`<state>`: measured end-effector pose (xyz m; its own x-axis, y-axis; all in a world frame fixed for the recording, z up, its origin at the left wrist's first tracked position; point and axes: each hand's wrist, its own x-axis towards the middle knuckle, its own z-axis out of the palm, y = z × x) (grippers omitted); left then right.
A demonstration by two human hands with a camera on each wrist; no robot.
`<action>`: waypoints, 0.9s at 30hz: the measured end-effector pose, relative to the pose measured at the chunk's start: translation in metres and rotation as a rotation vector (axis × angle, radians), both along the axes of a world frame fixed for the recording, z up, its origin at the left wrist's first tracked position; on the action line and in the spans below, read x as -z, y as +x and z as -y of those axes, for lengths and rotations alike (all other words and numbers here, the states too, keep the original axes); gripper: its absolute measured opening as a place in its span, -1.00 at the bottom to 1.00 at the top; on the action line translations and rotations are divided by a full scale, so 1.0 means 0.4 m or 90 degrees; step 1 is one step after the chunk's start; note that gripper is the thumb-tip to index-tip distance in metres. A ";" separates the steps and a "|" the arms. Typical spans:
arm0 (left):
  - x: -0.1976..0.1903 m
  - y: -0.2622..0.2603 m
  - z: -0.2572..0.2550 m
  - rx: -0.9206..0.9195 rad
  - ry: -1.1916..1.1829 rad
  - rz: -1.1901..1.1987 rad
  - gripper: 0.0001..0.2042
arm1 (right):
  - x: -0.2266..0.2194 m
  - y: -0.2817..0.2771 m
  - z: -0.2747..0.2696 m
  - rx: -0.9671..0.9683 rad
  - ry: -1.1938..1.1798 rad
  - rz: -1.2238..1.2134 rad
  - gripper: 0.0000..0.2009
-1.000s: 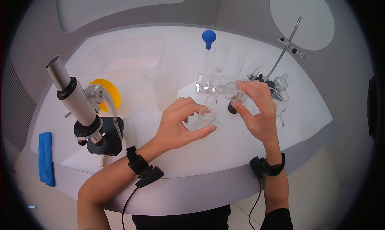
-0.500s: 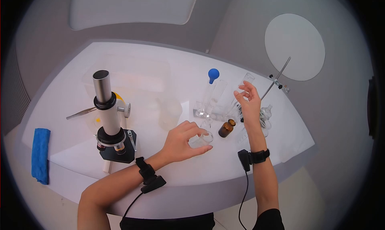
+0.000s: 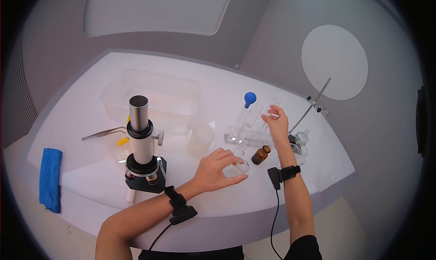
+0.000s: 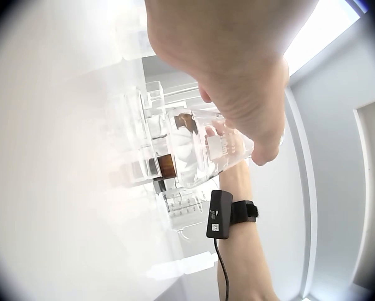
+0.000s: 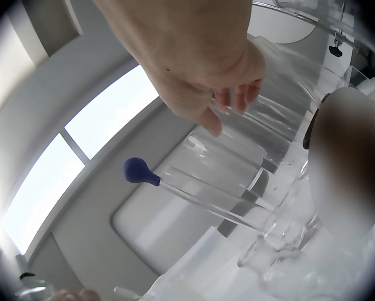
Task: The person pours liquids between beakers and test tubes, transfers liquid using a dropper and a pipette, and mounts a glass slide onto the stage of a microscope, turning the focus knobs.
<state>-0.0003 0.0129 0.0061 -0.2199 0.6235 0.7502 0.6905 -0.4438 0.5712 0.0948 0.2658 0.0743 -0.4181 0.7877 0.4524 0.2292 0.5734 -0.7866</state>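
Observation:
My left hand grips a clear glass flask, its round mouth facing me between thumb and fingers. The left wrist view shows printed markings on this flask and its wide base toward the table. Past it stands a small brown glass bottle. My right hand hovers at the tall glass tubes, fingers bent and thumb apart from them. In the right wrist view these fingers overlap the tubes. A blue rubber bulb tops a tube there, in a clear rack.
A microscope stands left of my left arm, with tweezers behind it. Farther back are a clear plastic bin and a frosted beaker. A metal stand and more glassware lie right. A blue cloth hangs over the left edge.
My right hand has left the brown bottle and moved back to the tall tubes. The left hand keeps hold of the flask. The head view has shifted, bringing the microscope farther right.

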 end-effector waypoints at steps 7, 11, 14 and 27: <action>-0.001 0.002 -0.003 -0.002 0.026 0.002 -0.71 | -0.007 -0.008 0.006 0.000 0.039 0.017 -0.53; -0.003 0.002 0.002 -0.009 -0.012 -0.005 -0.72 | -0.011 -0.003 0.012 0.009 0.050 0.020 -0.53; -0.002 0.001 0.000 -0.009 -0.005 -0.010 -0.71 | -0.010 -0.003 0.015 0.022 0.058 0.037 -0.54; 0.002 0.003 -0.005 -0.004 0.014 0.011 -0.71 | 0.032 0.006 -0.007 0.025 0.091 0.170 -0.42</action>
